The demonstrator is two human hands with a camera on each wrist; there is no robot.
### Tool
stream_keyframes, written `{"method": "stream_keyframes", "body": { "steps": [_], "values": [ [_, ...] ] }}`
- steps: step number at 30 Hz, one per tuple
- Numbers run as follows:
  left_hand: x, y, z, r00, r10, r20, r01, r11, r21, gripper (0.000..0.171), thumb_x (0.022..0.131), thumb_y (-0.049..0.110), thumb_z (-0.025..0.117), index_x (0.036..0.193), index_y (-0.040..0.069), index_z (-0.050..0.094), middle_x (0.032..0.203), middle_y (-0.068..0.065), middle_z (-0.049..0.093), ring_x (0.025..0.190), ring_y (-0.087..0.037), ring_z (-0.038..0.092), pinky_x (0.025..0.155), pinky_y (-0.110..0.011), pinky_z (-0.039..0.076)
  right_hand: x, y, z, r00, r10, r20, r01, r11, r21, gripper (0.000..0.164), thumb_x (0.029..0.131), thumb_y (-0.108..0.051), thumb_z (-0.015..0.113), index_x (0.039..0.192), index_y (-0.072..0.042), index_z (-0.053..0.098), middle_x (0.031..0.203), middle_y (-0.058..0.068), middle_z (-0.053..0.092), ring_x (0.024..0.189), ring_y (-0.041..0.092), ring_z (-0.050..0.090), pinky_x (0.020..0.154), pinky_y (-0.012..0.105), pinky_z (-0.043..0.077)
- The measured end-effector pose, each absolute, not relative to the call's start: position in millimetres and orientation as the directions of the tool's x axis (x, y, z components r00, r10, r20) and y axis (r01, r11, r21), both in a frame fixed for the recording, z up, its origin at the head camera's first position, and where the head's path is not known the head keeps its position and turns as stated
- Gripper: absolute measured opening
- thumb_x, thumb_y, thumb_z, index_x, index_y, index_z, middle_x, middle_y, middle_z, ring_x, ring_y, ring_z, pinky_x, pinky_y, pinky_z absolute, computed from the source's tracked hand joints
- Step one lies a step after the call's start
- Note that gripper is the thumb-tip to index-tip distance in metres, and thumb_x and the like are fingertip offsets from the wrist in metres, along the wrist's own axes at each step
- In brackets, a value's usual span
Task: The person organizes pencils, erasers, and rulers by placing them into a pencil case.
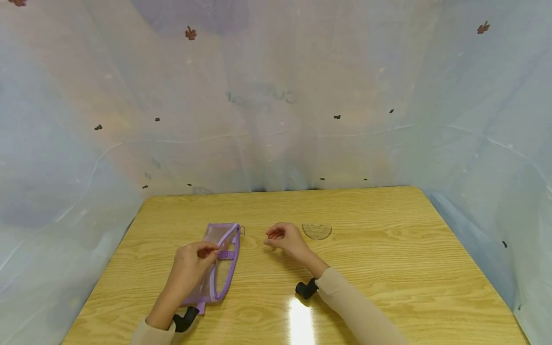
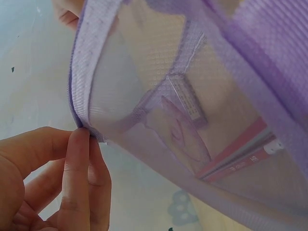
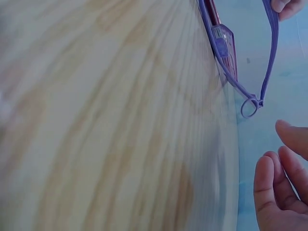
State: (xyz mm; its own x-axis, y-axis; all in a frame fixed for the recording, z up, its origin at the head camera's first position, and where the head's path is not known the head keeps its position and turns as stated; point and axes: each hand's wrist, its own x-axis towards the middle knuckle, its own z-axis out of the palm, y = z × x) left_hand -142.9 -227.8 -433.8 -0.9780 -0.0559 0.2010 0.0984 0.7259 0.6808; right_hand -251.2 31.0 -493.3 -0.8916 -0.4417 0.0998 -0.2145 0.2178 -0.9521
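Note:
A purple mesh zip pencil case lies on the left part of the table, its zip undone and its mouth spread. My left hand pinches the zipped edge between thumb and fingers and lifts that side. Through the mesh in the left wrist view show pink pencils, a small eraser-like block and a flat pinkish piece. A ring pull hangs at the zip's end. My right hand hovers to the right of the case, fingers loosely bent, holding nothing.
A clear protractor lies on the wooden table just beyond the right hand. Pale patterned sheeting hangs behind the table and along both sides. A black wrist-camera mount sits below the right wrist.

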Motion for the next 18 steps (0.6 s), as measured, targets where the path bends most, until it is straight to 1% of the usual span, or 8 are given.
{"method": "stream_keyframes", "body": {
  "steps": [11,15,18],
  "values": [
    [-143.0,-227.8,-434.3,-0.976,-0.046,0.214,0.113,0.73,0.674,0.007,0.088,0.002,0.073,0.094,0.0,0.076,0.084,-0.008,0.073,0.075,-0.02,0.069,0.062,-0.024,0.056,-254.6,50.3,-491.6,-0.897,-0.425,0.125,-0.229,0.202,-0.952,0.023,0.085,0.0,0.077,0.103,0.013,0.067,0.09,0.015,0.069,0.08,0.026,0.065,0.068,0.025,0.055],
    [-144.2,-227.4,-434.6,-0.975,-0.046,0.215,0.113,0.733,0.671,0.007,0.088,0.002,0.074,0.094,0.0,0.076,0.084,-0.008,0.073,0.075,-0.02,0.069,0.062,-0.024,0.056,-255.2,57.7,-491.5,-0.907,-0.405,0.116,-0.224,0.23,-0.947,0.024,0.085,-0.002,0.077,0.104,0.011,0.068,0.091,0.014,0.069,0.081,0.027,0.066,0.069,0.026,0.055],
    [-144.5,-227.4,-434.1,-0.977,-0.049,0.208,0.107,0.73,0.675,0.007,0.088,0.002,0.074,0.094,0.0,0.076,0.084,-0.008,0.073,0.076,-0.021,0.07,0.063,-0.025,0.056,-256.5,63.6,-491.5,-0.915,-0.389,0.107,-0.217,0.25,-0.944,0.025,0.085,-0.003,0.078,0.104,0.009,0.069,0.092,0.012,0.068,0.082,0.025,0.065,0.069,0.026,0.055]
  ]
}}
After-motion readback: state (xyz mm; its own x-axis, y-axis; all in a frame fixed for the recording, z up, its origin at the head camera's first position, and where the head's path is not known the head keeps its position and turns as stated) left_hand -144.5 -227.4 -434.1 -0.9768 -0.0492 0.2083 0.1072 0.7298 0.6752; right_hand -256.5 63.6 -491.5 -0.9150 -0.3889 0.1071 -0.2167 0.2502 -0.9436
